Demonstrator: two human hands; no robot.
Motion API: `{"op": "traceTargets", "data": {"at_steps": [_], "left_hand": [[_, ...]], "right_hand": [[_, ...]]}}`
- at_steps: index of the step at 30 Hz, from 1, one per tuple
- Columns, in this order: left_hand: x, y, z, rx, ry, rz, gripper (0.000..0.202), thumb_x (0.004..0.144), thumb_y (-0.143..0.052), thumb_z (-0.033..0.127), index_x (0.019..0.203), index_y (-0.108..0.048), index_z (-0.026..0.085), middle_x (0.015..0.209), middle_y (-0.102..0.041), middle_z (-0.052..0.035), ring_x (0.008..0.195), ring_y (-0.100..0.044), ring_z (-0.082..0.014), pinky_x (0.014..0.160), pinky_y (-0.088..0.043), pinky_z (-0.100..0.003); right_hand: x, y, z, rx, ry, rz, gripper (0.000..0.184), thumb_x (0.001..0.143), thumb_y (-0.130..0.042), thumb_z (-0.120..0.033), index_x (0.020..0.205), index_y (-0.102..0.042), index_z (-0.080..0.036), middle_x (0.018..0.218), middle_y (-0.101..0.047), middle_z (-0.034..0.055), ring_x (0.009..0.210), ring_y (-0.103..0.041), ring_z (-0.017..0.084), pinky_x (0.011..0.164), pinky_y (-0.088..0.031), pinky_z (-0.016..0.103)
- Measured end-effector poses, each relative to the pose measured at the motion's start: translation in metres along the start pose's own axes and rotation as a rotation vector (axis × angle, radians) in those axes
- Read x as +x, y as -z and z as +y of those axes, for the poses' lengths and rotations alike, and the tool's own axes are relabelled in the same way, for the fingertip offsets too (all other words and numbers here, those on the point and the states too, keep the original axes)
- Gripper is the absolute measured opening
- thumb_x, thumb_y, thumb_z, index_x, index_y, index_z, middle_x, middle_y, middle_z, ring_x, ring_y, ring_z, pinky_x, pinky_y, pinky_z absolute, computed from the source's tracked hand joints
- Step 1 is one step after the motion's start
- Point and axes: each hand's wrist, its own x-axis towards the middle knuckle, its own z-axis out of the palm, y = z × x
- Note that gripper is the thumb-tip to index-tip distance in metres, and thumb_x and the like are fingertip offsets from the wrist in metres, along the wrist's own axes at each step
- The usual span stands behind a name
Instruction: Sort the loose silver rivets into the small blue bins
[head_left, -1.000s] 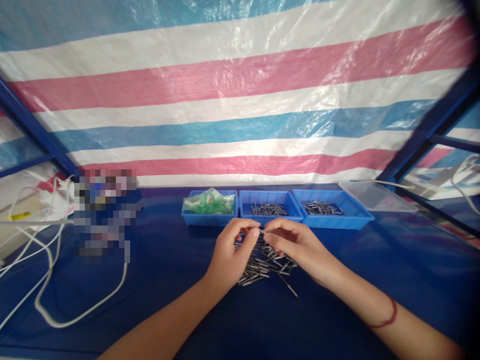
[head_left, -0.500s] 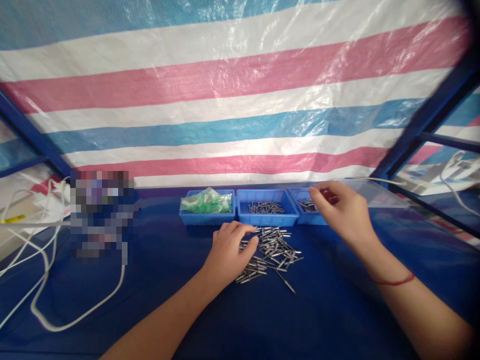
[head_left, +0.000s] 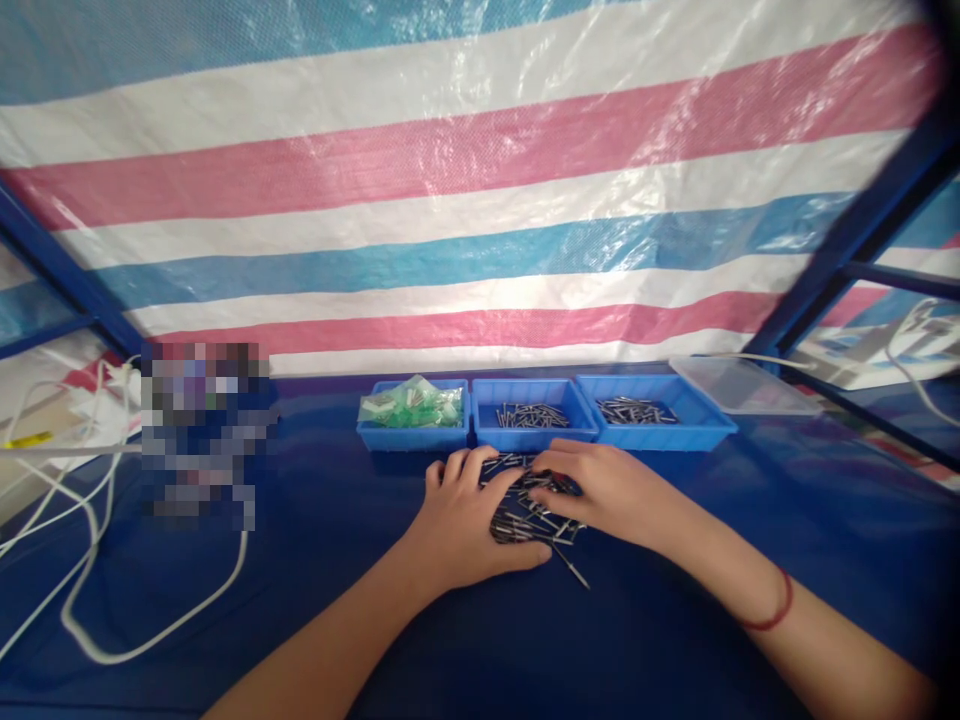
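A loose pile of silver blind rivets (head_left: 517,525) lies on the blue table in front of the bins. My left hand (head_left: 469,525) is spread around the pile's left side, thumb stretched along its near edge and fingertips at its far side. From the right, my right hand (head_left: 600,490) reaches into the same pile, thumb and forefinger apart above the rivets; its other fingertips are partly hidden. More rivets lie in the middle blue bin (head_left: 536,438) and in the right blue bin (head_left: 660,437).
The left blue bin (head_left: 412,438) holds green-tinted plastic bags. A clear plastic lid (head_left: 750,388) lies behind the right bin. White cables (head_left: 97,600) loop over the table's left side. Striped sheeting (head_left: 450,220) hangs behind, between blue frame posts (head_left: 847,220).
My right hand has moved from above the right bin down and left into the rivet pile. My left hand has spread wider, its thumb moving away from its fingers.
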Motion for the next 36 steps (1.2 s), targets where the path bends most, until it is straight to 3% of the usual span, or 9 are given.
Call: {"op": "traceTargets", "data": {"at_steps": [5, 12, 16, 19, 22, 25, 29, 36], "left_hand": [[0.003, -0.007, 0.0, 0.01, 0.016, 0.047, 0.062, 0.075, -0.058, 0.061, 0.129, -0.048, 0.032, 0.133, -0.045, -0.0096, 0.12, -0.04, -0.0336, 0.097, -0.029, -0.054], [0.009, -0.011, -0.004, -0.093, 0.027, 0.15, 0.047, 0.081, -0.057, 0.05, 0.122, -0.054, 0.027, 0.122, -0.055, -0.0075, 0.114, -0.046, -0.029, 0.094, -0.036, -0.047], [0.011, -0.011, -0.005, -0.306, 0.047, 0.302, 0.029, 0.086, -0.056, 0.036, 0.111, -0.061, 0.022, 0.108, -0.062, -0.0062, 0.107, -0.053, -0.0234, 0.094, -0.04, -0.038], [0.012, -0.009, -0.005, -0.566, 0.073, 0.353, 0.021, 0.087, -0.055, 0.03, 0.103, -0.063, 0.019, 0.1, -0.066, -0.0048, 0.092, -0.06, -0.0177, 0.085, -0.045, -0.029], [0.012, -0.008, -0.002, -0.739, 0.105, 0.373, 0.017, 0.086, -0.057, 0.03, 0.095, -0.065, 0.018, 0.091, -0.069, -0.0038, 0.083, -0.063, -0.0161, 0.077, -0.048, -0.025], [0.011, -0.009, -0.001, -0.821, 0.123, 0.387, 0.017, 0.085, -0.059, 0.031, 0.093, -0.065, 0.017, 0.089, -0.069, -0.0036, 0.081, -0.063, -0.0162, 0.076, -0.048, -0.025], [0.01, -0.011, -0.003, -0.847, 0.131, 0.4, 0.017, 0.085, -0.059, 0.031, 0.092, -0.065, 0.018, 0.088, -0.069, -0.0034, 0.08, -0.062, -0.0158, 0.074, -0.047, -0.024], [0.012, -0.014, -0.006, -0.841, 0.145, 0.406, 0.017, 0.086, -0.057, 0.032, 0.093, -0.064, 0.018, 0.087, -0.067, -0.0031, 0.077, -0.059, -0.0146, 0.072, -0.046, -0.024]], "right_hand": [[0.003, -0.017, 0.005, -0.024, -0.05, -0.016, 0.017, 0.09, -0.05, -0.031, 0.094, -0.063, -0.021, 0.083, -0.06, 0.0031, 0.07, -0.061, 0.017, 0.059, -0.04, 0.028], [0.003, -0.014, 0.003, 0.093, -0.07, 0.025, 0.011, 0.087, -0.052, -0.024, 0.081, -0.06, -0.02, 0.076, -0.058, 0.0013, 0.063, -0.056, 0.014, 0.059, -0.04, 0.028], [0.004, -0.008, -0.001, 0.262, -0.076, 0.153, 0.016, 0.088, -0.052, -0.029, 0.08, -0.063, -0.02, 0.072, -0.059, 0.0015, 0.062, -0.054, 0.014, 0.058, -0.041, 0.028], [0.004, -0.005, -0.005, 0.488, -0.095, 0.206, 0.02, 0.089, -0.052, -0.036, 0.086, -0.065, -0.021, 0.079, -0.063, 0.0031, 0.068, -0.056, 0.015, 0.061, -0.044, 0.027], [0.004, -0.005, -0.01, 0.657, -0.11, 0.183, 0.025, 0.087, -0.054, -0.041, 0.087, -0.066, -0.02, 0.086, -0.065, 0.0045, 0.077, -0.058, 0.016, 0.066, -0.045, 0.027], [0.005, -0.006, -0.013, 0.755, -0.139, 0.14, 0.029, 0.087, -0.055, -0.044, 0.083, -0.067, -0.018, 0.076, -0.062, 0.0025, 0.068, -0.054, 0.013, 0.06, -0.043, 0.025], [0.006, -0.009, -0.016, 0.849, -0.168, 0.059, 0.036, 0.086, -0.053, -0.049, 0.079, -0.066, -0.017, 0.064, -0.053, -0.0008, 0.058, -0.048, 0.01, 0.053, -0.039, 0.023], [0.005, -0.012, -0.017, 0.944, -0.184, -0.044, 0.033, 0.087, -0.053, -0.047, 0.085, -0.063, -0.016, 0.066, -0.051, -0.0011, 0.059, -0.048, 0.01, 0.055, -0.04, 0.023]]}}
